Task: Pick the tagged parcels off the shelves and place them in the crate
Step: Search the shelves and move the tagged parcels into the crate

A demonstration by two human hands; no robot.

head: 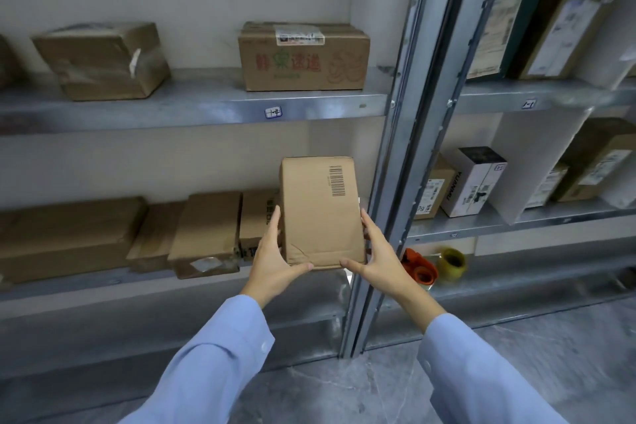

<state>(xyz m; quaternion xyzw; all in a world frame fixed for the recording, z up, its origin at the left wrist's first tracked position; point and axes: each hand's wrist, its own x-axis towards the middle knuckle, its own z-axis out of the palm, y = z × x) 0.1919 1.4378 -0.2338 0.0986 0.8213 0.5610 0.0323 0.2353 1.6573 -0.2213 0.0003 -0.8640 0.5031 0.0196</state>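
Observation:
A tall brown cardboard parcel (320, 213) with a barcode near its top stands upright at the right end of the lower shelf (103, 289). My left hand (273, 256) grips its left side, thumb curled under the bottom edge. My right hand (375, 255) grips its right side, thumb on the lower front corner. Whether the parcel rests on the shelf or is lifted off it cannot be told. No crate is in view.
More brown parcels (206, 231) lie left of it on the same shelf. Two boxes sit on the upper shelf (303, 57). A steel upright (395, 148) stands just right of my hands. Tape rolls (451, 263) lie low beyond it, with boxes (473, 181) on the right bay.

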